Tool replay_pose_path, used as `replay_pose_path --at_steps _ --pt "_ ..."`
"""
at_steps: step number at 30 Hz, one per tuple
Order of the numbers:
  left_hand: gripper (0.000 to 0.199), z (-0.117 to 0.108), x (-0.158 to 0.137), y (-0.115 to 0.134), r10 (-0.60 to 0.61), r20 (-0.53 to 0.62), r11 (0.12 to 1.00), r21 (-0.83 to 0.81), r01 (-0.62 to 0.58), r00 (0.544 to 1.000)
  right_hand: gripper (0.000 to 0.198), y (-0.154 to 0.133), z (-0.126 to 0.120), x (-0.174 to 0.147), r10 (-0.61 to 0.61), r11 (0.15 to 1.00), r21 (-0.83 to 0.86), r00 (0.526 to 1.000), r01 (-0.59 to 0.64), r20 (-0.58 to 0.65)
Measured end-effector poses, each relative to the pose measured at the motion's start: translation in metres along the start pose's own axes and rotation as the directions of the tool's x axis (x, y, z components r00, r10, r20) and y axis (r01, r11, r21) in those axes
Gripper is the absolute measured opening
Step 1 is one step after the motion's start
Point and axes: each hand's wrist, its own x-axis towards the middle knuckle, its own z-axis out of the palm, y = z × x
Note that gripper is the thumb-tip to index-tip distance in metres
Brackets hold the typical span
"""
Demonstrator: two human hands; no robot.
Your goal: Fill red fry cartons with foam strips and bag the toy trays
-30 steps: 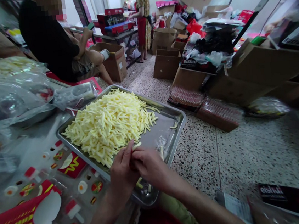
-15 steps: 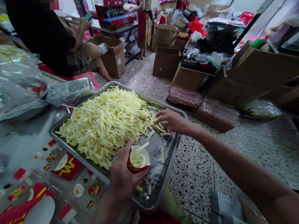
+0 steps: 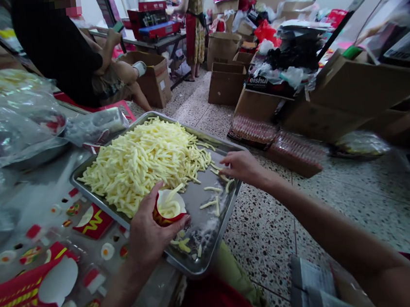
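My left hand (image 3: 148, 223) is wrapped round a red paper fry carton (image 3: 163, 221) with a white inside, holding it upright over the near edge of a metal tray (image 3: 215, 247). A few pale yellow french fries (image 3: 170, 208) curl inside the carton, one poking above its rim. A big heap of the same fries (image 3: 143, 165) fills the tray's left and far part. Above the right side of the tray, my right hand (image 3: 241, 167) has its fingers bent and slightly apart, close to some loose fries (image 3: 221, 170). No fry shows clearly between them.
Flat red cartons (image 3: 33, 298) lie on the plastic-covered table (image 3: 131, 288) at left, beside clear bags (image 3: 10, 115). A seated person (image 3: 59, 56) holds a phone; another person (image 3: 194, 22) stands behind. Cardboard boxes (image 3: 227, 83) and packed goods (image 3: 253, 129) line the speckled floor.
My left hand has moved left with the carton, nearer the heap. My right hand has shifted slightly right. Some loose fries lie differently on the tray's bare part.
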Motion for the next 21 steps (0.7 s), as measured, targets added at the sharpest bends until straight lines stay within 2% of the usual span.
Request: replay_pose_path --at_steps 3,8,11,14,16,19,21 --pt "0.087 -0.002 0.002 0.003 0.064 0.012 0.996 0.054 -0.064 0.998 0.016 -0.025 0.01 0.006 0.026 0.972 -0.235 0.987 0.012 0.156" --pt "0.085 0.001 0.003 -0.003 0.109 0.04 0.993 0.043 -0.111 0.993 0.015 -0.041 0.017 0.014 0.134 0.949 -0.306 0.976 -0.076 0.172" --pt "0.084 0.002 0.003 -0.01 0.1 0.088 0.994 0.044 -0.104 0.991 0.015 -0.042 0.013 0.007 0.162 0.964 -0.233 0.976 -0.125 0.148" --pt "0.083 0.004 0.004 -0.009 0.051 0.112 0.995 0.085 -0.06 0.992 0.014 -0.052 0.019 -0.006 0.05 0.992 -0.123 0.992 -0.036 0.116" --pt "0.084 0.009 0.005 -0.004 0.01 0.117 0.993 0.117 -0.024 0.993 0.01 -0.061 0.029 -0.014 -0.018 0.991 -0.132 0.992 0.034 0.125" --pt "0.087 0.018 0.007 0.005 -0.036 0.131 0.991 0.131 0.019 0.991 0.009 -0.069 0.037 -0.017 -0.004 0.992 -0.126 0.994 0.018 0.11" --pt "0.09 0.023 0.007 0.009 -0.05 0.125 0.992 0.122 0.035 0.991 0.006 -0.073 0.033 -0.015 0.052 0.995 0.087 0.999 -0.053 0.012"
